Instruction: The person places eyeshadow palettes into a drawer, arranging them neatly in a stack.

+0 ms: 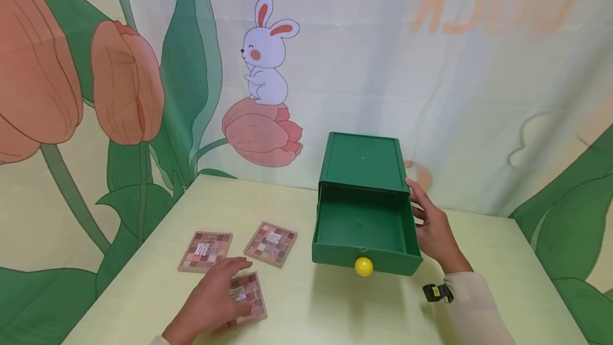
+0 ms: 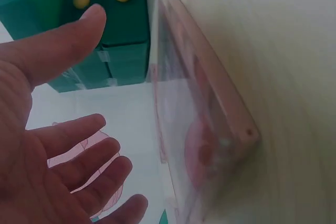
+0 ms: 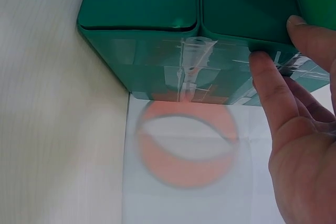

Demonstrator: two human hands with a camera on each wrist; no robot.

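Note:
My left hand point(image 1: 213, 300) hovers with spread fingers at the nearest eyeshadow palette point(image 1: 251, 294), covering part of it. In the left wrist view a gap shows between that palette point(image 2: 210, 98) and the hand point(image 2: 63, 129). Two similar palettes point(image 1: 206, 251) point(image 1: 271, 244) lie flat farther back. A green drawer box point(image 1: 362, 161) stands on the right, its upper drawer point(image 1: 364, 220) pulled out, nothing seen inside. The drawer has a round yellow knob point(image 1: 364, 267). My right hand point(image 1: 433, 230) rests its fingertips on the box's right side, fairly straight in the right wrist view.
Pale table point(image 1: 287, 307) lies under everything. Behind it hangs a cloth point(image 1: 335, 68) printed with tulips and a rabbit. Clear tape point(image 3: 197, 66) joins two stacked drawer units. A black wrist strap point(image 1: 437, 293) is on the right wrist.

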